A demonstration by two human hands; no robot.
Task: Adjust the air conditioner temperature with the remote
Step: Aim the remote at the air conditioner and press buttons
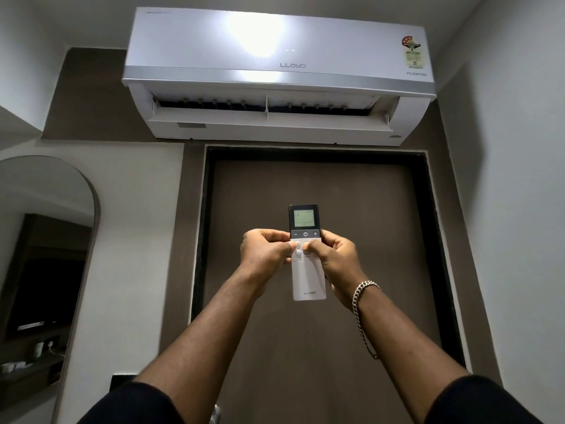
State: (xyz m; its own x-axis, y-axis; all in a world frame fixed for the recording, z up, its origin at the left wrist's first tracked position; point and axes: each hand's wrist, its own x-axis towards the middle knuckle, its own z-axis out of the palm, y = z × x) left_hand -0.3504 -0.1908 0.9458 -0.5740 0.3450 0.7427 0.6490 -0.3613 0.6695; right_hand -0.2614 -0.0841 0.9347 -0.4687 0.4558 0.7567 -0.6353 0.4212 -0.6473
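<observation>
A white wall air conditioner [275, 71] hangs high above a brown door, its lower flap swung open and two small marks lit on its front. I hold a slim white remote [307, 280] upright in front of me, its dark top with a lit screen pointing at the unit. My left hand [266, 252] grips its left side and my right hand [334, 255] grips its right side. Both thumbs rest on the round buttons just below the minus, power and plus row. A chain bracelet circles my right wrist.
A brown door [321, 185] with a dark frame fills the wall behind the remote. An arched mirror [46, 255] hangs on the left wall, reflecting shelves with small items. A pale wall closes in on the right.
</observation>
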